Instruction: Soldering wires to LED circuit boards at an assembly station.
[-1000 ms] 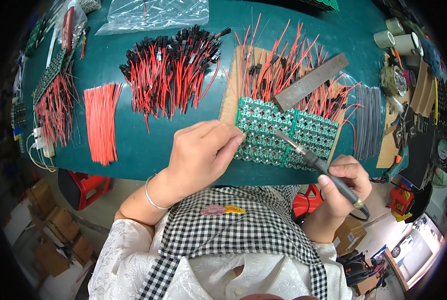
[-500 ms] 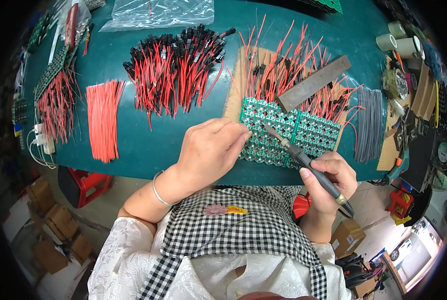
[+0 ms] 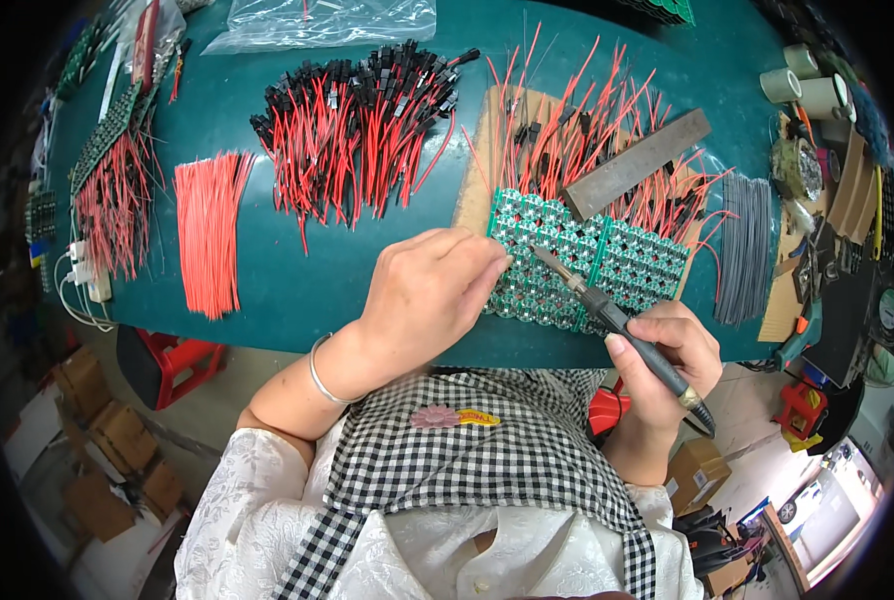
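Green circuit-board panels (image 3: 632,265) at near side of teal table (image 3: 297,300), partly over cardboard (image 3: 475,180). Head view, only one to log. With right hand (image 3: 677,360), grips soldering iron (image 3: 607,312) by dark handle, fingers wrapped round it, tip aimed up and left over left part of panels. Cannot tell from this angle whether touching or just above. With left hand (image 3: 422,290), makes narrow pinch at left edge of panels, thumb and fingertips together; cannot tell if gripping anything between.

Just changed: iron shifted leftward over panels versus a second ago, closer to pinched fingertips; left hand about same at panel edge. Probably means both hands now on same patch of panels, with little room for a slip.

Beyond panels, red leads (image 3: 547,165) under grey metal bar (image 3: 637,165), slanted, low end at far edge of panels. To left, heap of black connectors (image 3: 362,140) on red wires, then red wire bundle (image 3: 210,235). To right, grey wire bundle (image 3: 744,250).
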Demonstrator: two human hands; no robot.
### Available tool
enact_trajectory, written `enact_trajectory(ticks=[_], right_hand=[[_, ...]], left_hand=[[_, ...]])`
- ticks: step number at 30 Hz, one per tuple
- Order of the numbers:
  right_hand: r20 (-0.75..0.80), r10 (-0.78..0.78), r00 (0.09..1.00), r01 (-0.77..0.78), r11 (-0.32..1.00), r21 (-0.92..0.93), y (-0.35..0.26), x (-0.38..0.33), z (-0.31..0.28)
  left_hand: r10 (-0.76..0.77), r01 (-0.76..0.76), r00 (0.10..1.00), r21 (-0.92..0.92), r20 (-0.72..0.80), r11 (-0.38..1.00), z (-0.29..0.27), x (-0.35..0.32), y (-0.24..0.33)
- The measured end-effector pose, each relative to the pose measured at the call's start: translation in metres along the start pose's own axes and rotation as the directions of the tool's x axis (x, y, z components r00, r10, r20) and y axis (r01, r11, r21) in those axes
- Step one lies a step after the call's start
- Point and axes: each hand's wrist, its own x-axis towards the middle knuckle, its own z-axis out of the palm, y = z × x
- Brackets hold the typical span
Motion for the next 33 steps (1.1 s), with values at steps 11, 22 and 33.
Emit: enact_trajectory(ticks=[11,22,33], right_hand=[[-0.048,-0.009,0.999,0.012,0.998,0.061,0.005,0.002,-0.014],[0.069,0.008,0.998,-0.008,1.0,0.007,-0.004,0.018,-0.008],[-0.039,-0.004,0.999,0.008,0.995,0.098,-0.003,-0.002,-0.027]], left_hand=[[-0.032,0.032,0.999,-0.008,0.005,0.999,-0.003,0.004,0.005],[-0.016,0.016,0.999,0.017,0.032,1.0,0.006,0.006,0.0],[-0.024,0.025,1.0,-0.018,0.01,1.0,-0.017,-0.002,0.009]])
